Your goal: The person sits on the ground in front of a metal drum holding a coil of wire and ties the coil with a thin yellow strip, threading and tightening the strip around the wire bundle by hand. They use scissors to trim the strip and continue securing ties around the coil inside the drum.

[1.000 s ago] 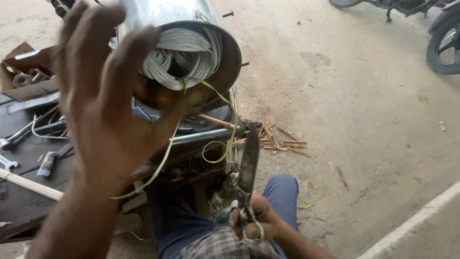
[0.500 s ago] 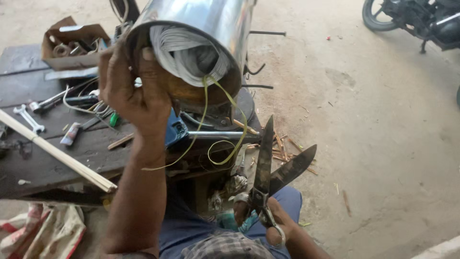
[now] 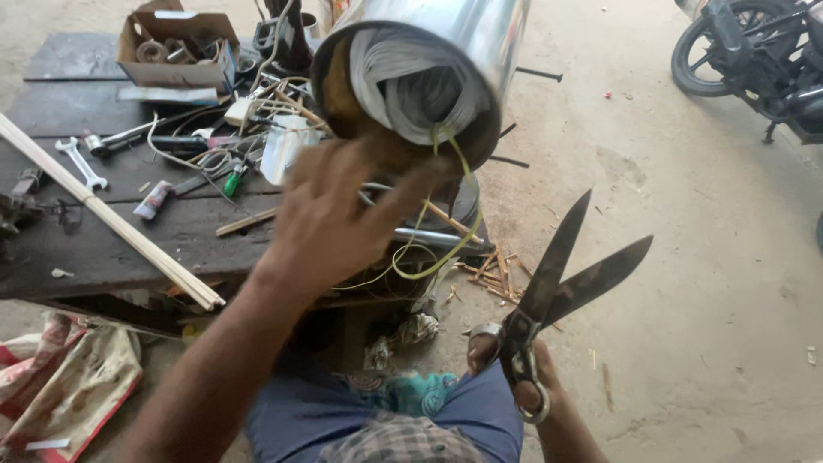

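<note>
Scissors with long dark blades stand open in a V, points up and to the right, held by the right hand low in the view; its grip is closed through the metal finger loops. Above the person's lap a shiny metal motor housing lies on its side with its open end toward the camera, showing a white winding packed inside. Yellow wires hang out of that opening and curl down in a loop. The left hand is raised just in front of the housing's lower rim, fingers spread apart and holding nothing; whether the fingertips touch the rim cannot be told. Behind it a dark wooden table carries a spanner, a green-handled screwdriver, a long pale wooden strip and a cardboard box of parts. A motorcycle stands on the floor at upper right.
</note>
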The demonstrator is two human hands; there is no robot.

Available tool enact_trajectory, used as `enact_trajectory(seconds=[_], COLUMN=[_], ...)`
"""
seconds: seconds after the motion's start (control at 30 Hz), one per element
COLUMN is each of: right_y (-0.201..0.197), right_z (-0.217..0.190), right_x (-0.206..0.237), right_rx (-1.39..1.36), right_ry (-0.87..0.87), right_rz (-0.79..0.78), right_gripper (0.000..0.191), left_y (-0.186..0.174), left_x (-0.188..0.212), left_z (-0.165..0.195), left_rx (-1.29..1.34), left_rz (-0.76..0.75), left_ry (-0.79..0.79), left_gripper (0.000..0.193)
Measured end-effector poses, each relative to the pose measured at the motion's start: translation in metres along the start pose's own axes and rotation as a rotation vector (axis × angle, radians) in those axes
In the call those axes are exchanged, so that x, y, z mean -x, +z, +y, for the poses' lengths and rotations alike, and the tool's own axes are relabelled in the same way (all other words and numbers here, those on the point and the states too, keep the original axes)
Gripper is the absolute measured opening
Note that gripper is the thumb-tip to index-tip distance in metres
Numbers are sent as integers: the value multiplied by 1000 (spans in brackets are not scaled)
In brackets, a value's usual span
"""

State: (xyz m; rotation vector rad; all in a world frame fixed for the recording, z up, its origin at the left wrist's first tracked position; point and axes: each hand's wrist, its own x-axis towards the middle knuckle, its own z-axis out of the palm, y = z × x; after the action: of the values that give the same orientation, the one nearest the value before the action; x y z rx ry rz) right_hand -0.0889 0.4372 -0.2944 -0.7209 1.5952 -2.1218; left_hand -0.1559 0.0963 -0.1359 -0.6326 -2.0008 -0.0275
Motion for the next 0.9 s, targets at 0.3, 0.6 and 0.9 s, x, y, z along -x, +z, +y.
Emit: enact_trajectory(seconds=[0.3,0.6,0.9], right_y=[18,43,80], right_z=[21,22,15], right_x=[8,-16,-32], right_rx=[76,137,159], right_ry=[34,-30,30], right_rz=[96,40,-121], right_gripper=[87,85,82], left_y=[11,23,-6], left_x=[-13,-6,13], left_z=[-9,-5,-39], left_rx=[194,297,999], left_rz=[-68,62,285], left_ry=[26,-28,-305], left_gripper=[40,21,8])
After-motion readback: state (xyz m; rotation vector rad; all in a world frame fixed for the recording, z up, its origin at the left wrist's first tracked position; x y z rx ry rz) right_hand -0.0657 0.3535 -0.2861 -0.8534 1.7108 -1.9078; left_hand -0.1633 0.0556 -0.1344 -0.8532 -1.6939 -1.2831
